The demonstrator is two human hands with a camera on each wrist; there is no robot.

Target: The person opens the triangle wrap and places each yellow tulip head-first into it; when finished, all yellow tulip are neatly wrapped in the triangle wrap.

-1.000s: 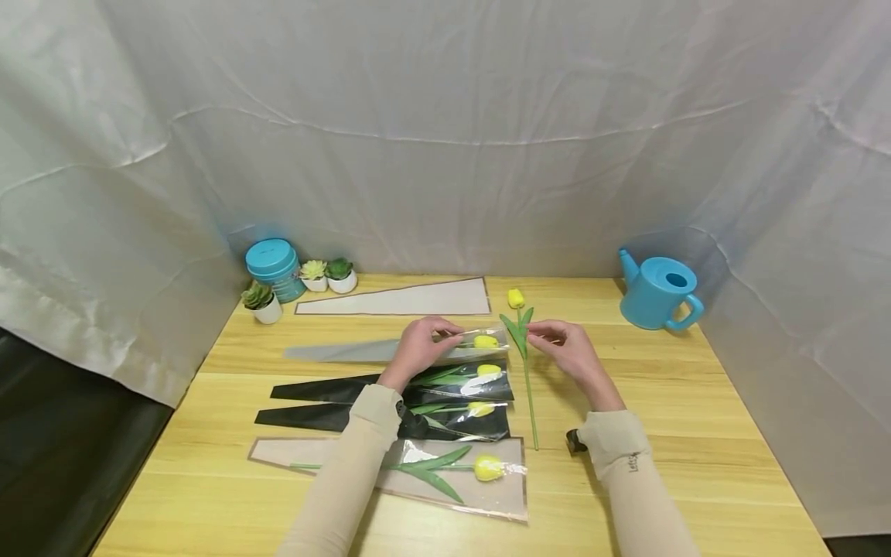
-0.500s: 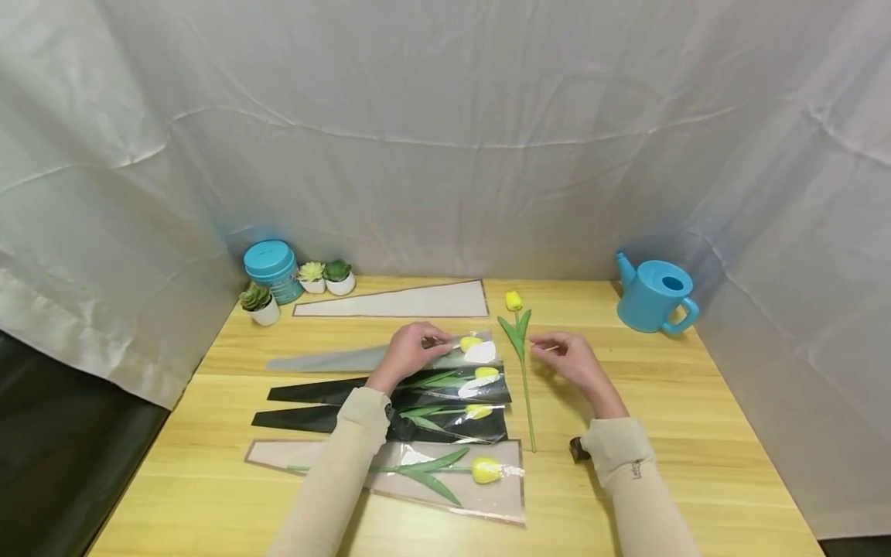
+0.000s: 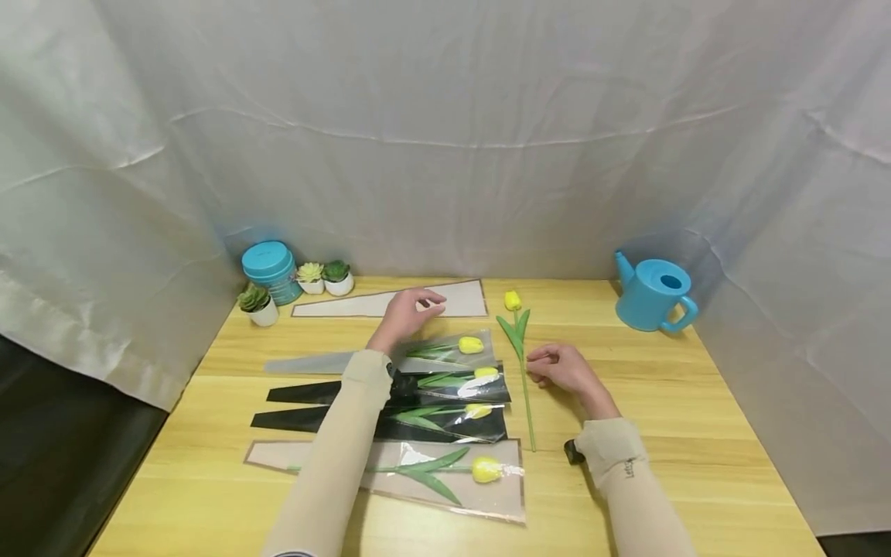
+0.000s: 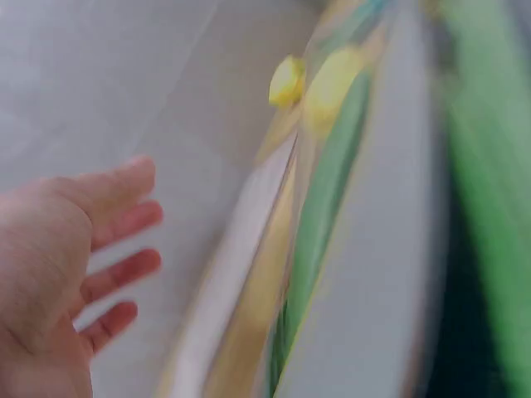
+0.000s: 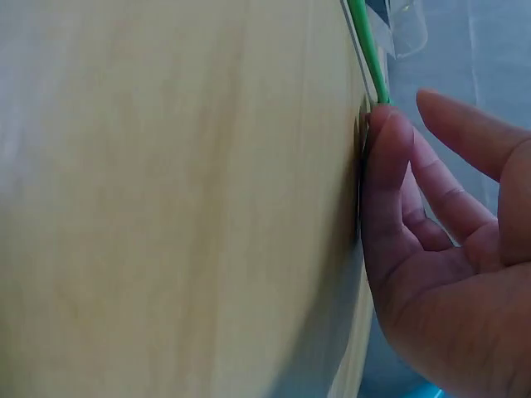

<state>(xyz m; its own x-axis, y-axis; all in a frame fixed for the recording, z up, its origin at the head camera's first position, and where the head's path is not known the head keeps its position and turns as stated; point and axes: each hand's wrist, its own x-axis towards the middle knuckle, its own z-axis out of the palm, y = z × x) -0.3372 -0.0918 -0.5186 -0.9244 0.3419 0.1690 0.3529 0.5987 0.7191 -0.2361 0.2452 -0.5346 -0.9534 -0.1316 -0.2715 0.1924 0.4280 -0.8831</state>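
My left hand (image 3: pixel 409 313) hovers above the near edge of a white tapered flower sleeve (image 3: pixel 462 298), its fingers apart and holding nothing in the left wrist view. Below that hand lies a clear and grey sleeve (image 3: pixel 306 362) with a yellow tulip (image 3: pixel 470 345) inside. To the right of the sleeves, a loose artificial tulip (image 3: pixel 512 300) lies lengthwise, its bloom pointing away. My right hand (image 3: pixel 562 367) is beside its stem. In the right wrist view, the index fingertip is right at the green stem (image 5: pixel 370 50) while the thumb stands clear of it.
Two black sleeves (image 3: pixel 299 393) and a pale pink sleeve (image 3: pixel 494 503), each with a yellow tulip, lie in front. At the back left stand a blue canister (image 3: pixel 270 271) and several small potted succulents (image 3: pixel 337 277). A blue watering can (image 3: pixel 650 298) stands back right.
My left hand has let go of the grey sleeve, which shifted slightly left, and moved away toward the white sleeve. My right hand has slid nearer along the loose tulip's stem.
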